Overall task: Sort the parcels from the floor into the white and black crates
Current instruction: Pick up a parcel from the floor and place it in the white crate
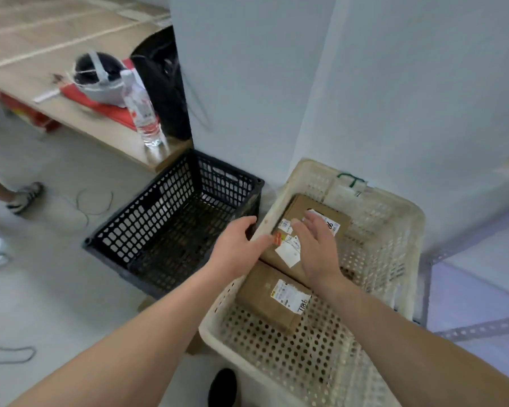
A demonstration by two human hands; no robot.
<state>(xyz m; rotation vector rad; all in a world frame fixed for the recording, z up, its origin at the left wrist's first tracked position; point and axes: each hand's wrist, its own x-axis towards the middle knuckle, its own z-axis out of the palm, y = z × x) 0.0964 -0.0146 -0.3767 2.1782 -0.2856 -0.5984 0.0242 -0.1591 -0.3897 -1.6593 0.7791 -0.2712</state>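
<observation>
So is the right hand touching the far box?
Cannot tell. Head view: the right hand is over the far box, fingers straight; from above neither contact nor gap shows.

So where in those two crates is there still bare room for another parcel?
The black crate looks bare across its floor. In the white crate, the holed floor is free along the right wall and at the near end. Its left side is crowded: far parcel and near parcel lie one behind the other, with the right hand over the far one.
</observation>
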